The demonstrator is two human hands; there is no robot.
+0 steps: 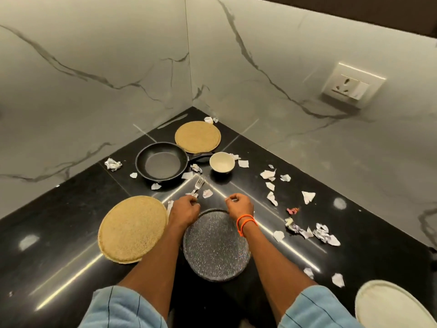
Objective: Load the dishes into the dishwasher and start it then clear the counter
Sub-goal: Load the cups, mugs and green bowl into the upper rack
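Left hand (pixel 185 207) grips fork (pixel 198 185), right hand (pixel 238 205) curled at speckled plate (pixel 216 245) rim, grasp unclear; pan (pixel 162 160), bowl (pixel 222 165), paper scraps (pixel 272 185) remain — loading barely begun.

sleeves (pixel 123 308): light blue, thin dark stripes | right wrist: orange thread band (pixel 244 223)

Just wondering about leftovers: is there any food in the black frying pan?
No, the black frying pan sits empty on the counter, its dark inside bare.
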